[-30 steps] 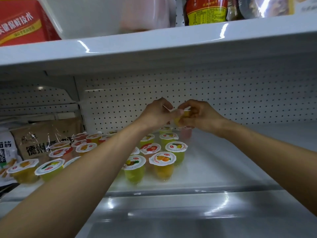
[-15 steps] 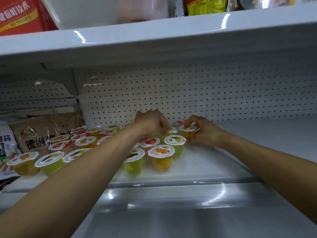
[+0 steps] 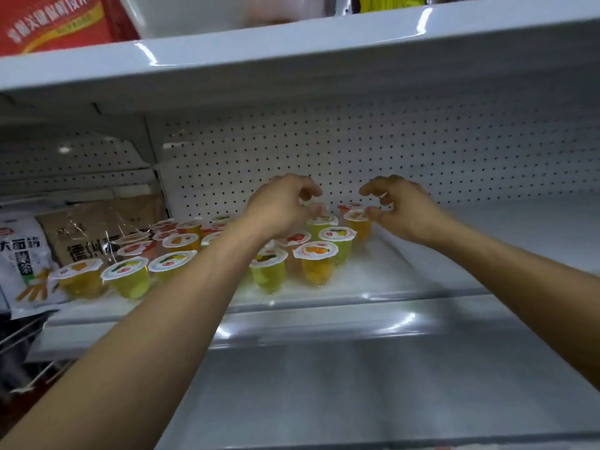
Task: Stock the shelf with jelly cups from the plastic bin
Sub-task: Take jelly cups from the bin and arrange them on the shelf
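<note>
Jelly cups (image 3: 315,259), small clear plastic tubs of yellow, green, orange and red jelly under white foil lids printed with fruit, stand upright in a tight cluster on the glossy white metal shelf (image 3: 422,277). They fill its left and middle stretch, in rows reaching back towards the white perforated back panel (image 3: 438,151). Your left hand (image 3: 282,206) hovers over the rear of the cluster, fingers loosely curled with a gap between thumb and fingertips, and it has nothing in it. The thumb sits just above the lid of a yellow-green cup (image 3: 321,222) in the back row; you cannot tell from this view whether it touches. Your right hand (image 3: 402,207) hangs beside it, apart from the left, equally loose and holding nothing, its thumb close to the lid of an orange cup (image 3: 357,220) at the cluster's right rear corner. Left of the cups, a brown paper packet with a clear window (image 3: 97,235) leans at the back, and a white printed snack bag (image 3: 22,264) lies in front of it. Overhead runs a second white shelf (image 3: 292,60) carrying a red carton with yellow lettering (image 3: 55,24).
</note>
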Tool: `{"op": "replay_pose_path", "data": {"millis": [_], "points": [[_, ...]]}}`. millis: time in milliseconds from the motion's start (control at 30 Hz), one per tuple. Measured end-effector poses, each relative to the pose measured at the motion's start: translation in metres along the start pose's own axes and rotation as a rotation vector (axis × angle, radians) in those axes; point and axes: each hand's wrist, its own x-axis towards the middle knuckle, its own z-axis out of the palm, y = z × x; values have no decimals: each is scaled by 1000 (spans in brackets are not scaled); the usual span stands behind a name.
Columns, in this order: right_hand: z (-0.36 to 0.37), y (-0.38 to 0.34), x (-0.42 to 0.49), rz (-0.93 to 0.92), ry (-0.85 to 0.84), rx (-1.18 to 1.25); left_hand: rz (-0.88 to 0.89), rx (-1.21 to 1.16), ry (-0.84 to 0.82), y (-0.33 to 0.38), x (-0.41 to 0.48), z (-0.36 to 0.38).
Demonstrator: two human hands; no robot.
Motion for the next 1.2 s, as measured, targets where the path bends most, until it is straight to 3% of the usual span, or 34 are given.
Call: {"op": "replay_pose_path", "data": {"millis": [133, 300, 500, 933, 1067, 1200], "points": [[-7, -37, -38, -114, 84, -32, 85, -88, 133, 4, -60, -16], [7, -87, -93, -249, 117, 6, 57, -136, 232, -19, -145, -37], [61, -143, -155, -372, 131, 79, -21, -155, 131, -71, -247, -36], [202, -206, -231, -385, -358, 204, -403, -168, -94, -159, -360, 8], [263, -202, -255, -340, -600, 223, -571, -206, -196, -191, -406, 48], [341, -181, -303, -296, -911, 180, -814, -282, -429, -231, -482, 105]]}}
